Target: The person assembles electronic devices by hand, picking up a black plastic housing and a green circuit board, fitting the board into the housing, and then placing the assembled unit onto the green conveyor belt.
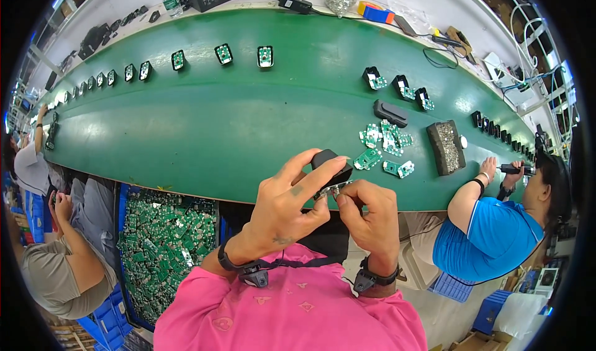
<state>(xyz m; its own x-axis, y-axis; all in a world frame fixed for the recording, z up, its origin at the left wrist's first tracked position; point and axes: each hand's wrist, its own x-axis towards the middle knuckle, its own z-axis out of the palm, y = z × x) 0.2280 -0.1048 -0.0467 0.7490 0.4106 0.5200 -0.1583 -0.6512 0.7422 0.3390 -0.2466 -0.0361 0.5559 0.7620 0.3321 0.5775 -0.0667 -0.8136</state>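
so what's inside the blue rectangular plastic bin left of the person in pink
Inside the blue plastic bin, loose green circuit boards lie heaped; the top layer covers the bin's floor and whatever lies deeper.

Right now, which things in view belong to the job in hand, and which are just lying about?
Apparently in the job:
black housing, in the left hand
small part, pinched by the right hand
loose circuit boards
housings holding boards

Apparently just lying about:
bottle
black adapter
blue-and-yellow item

held case (pixel 339 176): smooth plastic | tabletop (pixel 217 115): smooth, glossy | shirt (pixel 292 314): matt cloth
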